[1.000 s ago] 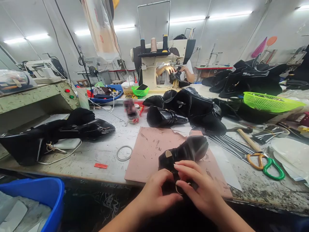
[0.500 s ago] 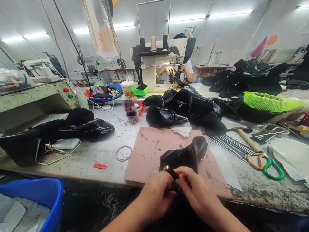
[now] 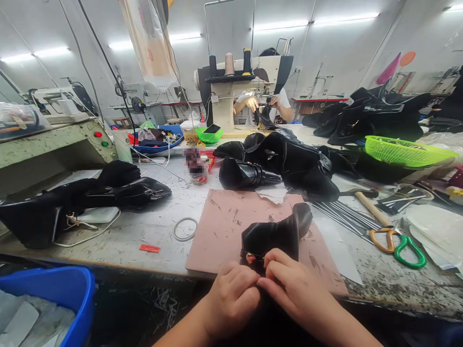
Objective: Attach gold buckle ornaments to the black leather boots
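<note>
A black leather boot upper (image 3: 273, 236) lies on its side on the pink board (image 3: 220, 226), its near end at my hands. My left hand (image 3: 231, 299) is closed at that near end, its fingers curled and partly out of sight. My right hand (image 3: 292, 284) grips the near edge with thumb and fingers pinched, its fingertips meeting the left hand's. Between the hands and the upper, a small gold-orange spot shows at a dark strap; whether it is a buckle or a fingertip I cannot tell.
More black boot uppers (image 3: 275, 159) are piled behind the board. A hammer (image 3: 372, 207) and scissors (image 3: 410, 253) lie to the right, a grey ring (image 3: 185, 229) to the left. A blue bin (image 3: 83, 294) stands low at left. Beyond, a co-worker's hands work at a sewing machine (image 3: 224, 103).
Both hands have shifted slightly down toward me, and my left hand has turned so its knuckles face up. The gold-coloured part that stood by the left fingers is now mostly hidden.
</note>
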A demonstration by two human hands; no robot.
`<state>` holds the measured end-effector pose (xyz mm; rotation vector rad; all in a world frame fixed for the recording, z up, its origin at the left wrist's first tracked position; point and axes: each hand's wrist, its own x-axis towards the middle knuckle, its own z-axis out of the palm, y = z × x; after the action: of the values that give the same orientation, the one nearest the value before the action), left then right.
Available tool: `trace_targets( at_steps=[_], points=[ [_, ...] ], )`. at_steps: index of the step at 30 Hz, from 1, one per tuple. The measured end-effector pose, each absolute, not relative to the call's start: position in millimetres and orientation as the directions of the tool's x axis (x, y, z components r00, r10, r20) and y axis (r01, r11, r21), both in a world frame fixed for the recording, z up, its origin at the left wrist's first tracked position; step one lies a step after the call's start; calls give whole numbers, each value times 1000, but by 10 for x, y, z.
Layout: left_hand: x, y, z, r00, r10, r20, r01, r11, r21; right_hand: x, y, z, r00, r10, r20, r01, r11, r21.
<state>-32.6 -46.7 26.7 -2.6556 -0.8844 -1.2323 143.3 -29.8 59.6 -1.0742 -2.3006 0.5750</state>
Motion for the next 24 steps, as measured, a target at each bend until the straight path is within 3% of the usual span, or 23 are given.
trace_targets(
  at_steps=[3, 9, 17, 24],
  points=[
    [-292, -450, 277, 451, 500, 739, 600, -783, 164, 1392, -284, 585, -542, 790, 287, 586, 600, -545],
    [-247, -364, 299, 422, 523, 740, 650, -744, 155, 1377, -256, 607, -520, 841, 148, 528, 453, -718],
    [-318, -408, 268, 462, 302, 834, 574, -818, -22, 1421, -255, 583, -511, 849, 135, 569, 452, -687],
    [-279, -413, 298, 755, 297, 585, 394, -918, -42, 1409, -228, 620, -493, 868, 53, 567, 367, -738]
  ],
)
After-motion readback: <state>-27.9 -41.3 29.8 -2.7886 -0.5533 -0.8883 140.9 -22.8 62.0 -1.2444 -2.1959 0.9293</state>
